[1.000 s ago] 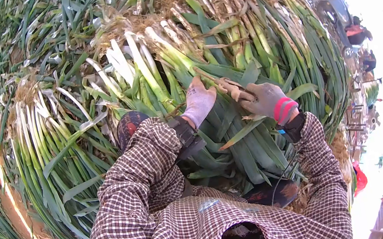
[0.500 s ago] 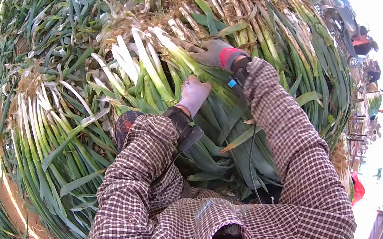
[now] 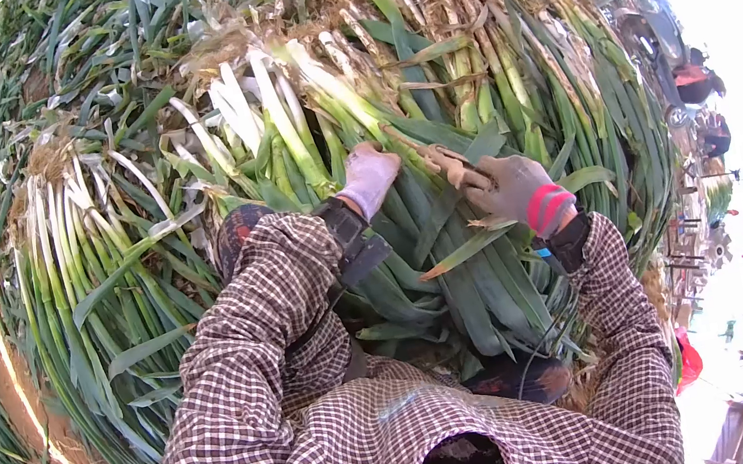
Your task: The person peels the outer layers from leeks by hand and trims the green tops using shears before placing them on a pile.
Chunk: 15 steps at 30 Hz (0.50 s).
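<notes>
My left hand (image 3: 371,179), in a pale glove, is closed around a green onion (image 3: 338,87) whose white base points up and away. My right hand (image 3: 519,194), in a grey glove with pink bands, pinches a withered brown leaf (image 3: 441,159) that stretches up and left to that stalk. Broad green leaves (image 3: 474,284) hang below both hands. Just left of my left hand lie several green onions with white bases (image 3: 278,115). Beyond my right hand are more stalks with dry brown skins and roots (image 3: 464,49).
A pile of green onions (image 3: 80,251) lies at the left, and leaf litter (image 3: 104,41) covers the ground at the far side. My shoe (image 3: 237,235) is beside my left forearm. A person in red and dark clothes (image 3: 698,79) is at the far right.
My right hand has moved down and right from the white part of the stalk, drawing the brown leaf along. My left hand stays nearly in place.
</notes>
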### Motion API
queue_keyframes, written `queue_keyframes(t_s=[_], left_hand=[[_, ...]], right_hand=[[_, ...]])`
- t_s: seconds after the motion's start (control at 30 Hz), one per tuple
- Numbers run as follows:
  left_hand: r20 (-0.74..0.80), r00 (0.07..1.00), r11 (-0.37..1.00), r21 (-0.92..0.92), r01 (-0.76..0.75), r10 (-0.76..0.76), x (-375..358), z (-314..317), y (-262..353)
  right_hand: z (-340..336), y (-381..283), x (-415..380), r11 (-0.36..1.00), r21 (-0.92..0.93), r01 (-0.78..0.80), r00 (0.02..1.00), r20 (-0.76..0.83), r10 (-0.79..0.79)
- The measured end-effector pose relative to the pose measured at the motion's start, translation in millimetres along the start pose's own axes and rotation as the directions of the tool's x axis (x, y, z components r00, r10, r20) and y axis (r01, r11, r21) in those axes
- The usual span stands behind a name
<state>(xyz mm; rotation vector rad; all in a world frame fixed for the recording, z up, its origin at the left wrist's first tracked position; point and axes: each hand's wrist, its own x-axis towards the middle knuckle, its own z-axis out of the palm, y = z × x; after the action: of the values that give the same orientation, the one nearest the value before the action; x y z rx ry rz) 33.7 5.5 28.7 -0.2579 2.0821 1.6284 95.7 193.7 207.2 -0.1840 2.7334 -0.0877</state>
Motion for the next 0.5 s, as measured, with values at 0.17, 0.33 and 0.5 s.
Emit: queue_keyframes(t_s=[0.17,0.33,0.5], left_hand=[[-0.152,0.988,0.996,0.093,0.005,0.009,-1.0,6.7,19.9],[-0.142,0.977,0.985,-0.084,0.150,-0.160,19.7,6.6,19.4],[-0.102,0.972,0.977,-0.026,0.210,-0.212,11.2,-4.9,34.1]], right_hand=[[1.6,-11.4,52.8,0.999,0.002,0.037,0.999,0.009,-0.037],[5.2,-32.4,142.1,1.000,-0.012,-0.003,0.995,0.096,0.004],[20.6,-52.3,239.2,0.998,0.013,-0.068,0.989,0.130,0.066]])
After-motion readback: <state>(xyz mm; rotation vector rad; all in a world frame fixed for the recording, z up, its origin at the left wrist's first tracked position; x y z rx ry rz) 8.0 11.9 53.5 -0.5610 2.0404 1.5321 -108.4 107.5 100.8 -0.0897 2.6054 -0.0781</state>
